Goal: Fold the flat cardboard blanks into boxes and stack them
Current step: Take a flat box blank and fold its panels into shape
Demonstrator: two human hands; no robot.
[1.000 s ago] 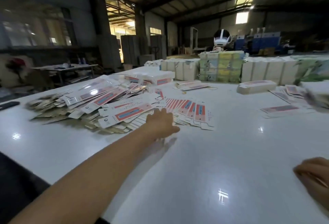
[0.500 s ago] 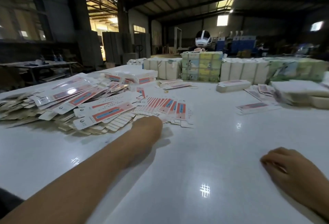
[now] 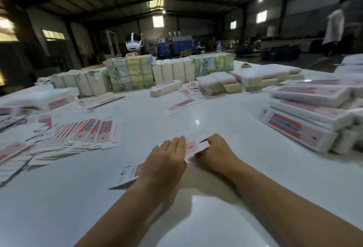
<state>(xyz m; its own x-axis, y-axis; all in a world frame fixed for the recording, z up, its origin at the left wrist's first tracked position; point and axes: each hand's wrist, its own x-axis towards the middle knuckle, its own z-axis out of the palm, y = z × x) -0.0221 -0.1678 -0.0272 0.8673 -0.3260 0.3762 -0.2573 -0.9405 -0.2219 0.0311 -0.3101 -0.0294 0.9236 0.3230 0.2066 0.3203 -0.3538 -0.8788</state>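
Note:
A flat white cardboard blank (image 3: 130,174) with a red and blue print lies tilted over the white table (image 3: 196,113), just in front of me. My left hand (image 3: 167,160) grips its middle from above, fingers straight along it. My right hand (image 3: 214,152) pinches the blank's far right end. A fanned spread of the same blanks (image 3: 82,131) lies on the table to the left. Folded boxes (image 3: 306,123) are stacked in rows at the right.
Bundles of white and green packs (image 3: 129,74) line the far side of the table. One folded box (image 3: 166,87) and a loose blank (image 3: 183,104) lie mid-table. A person with a headset (image 3: 134,45) sits behind the bundles; another person (image 3: 334,29) stands far right.
My left hand has drawn one blank from the spread toward me. My right hand came in from the right and took its end. The view has swung right.

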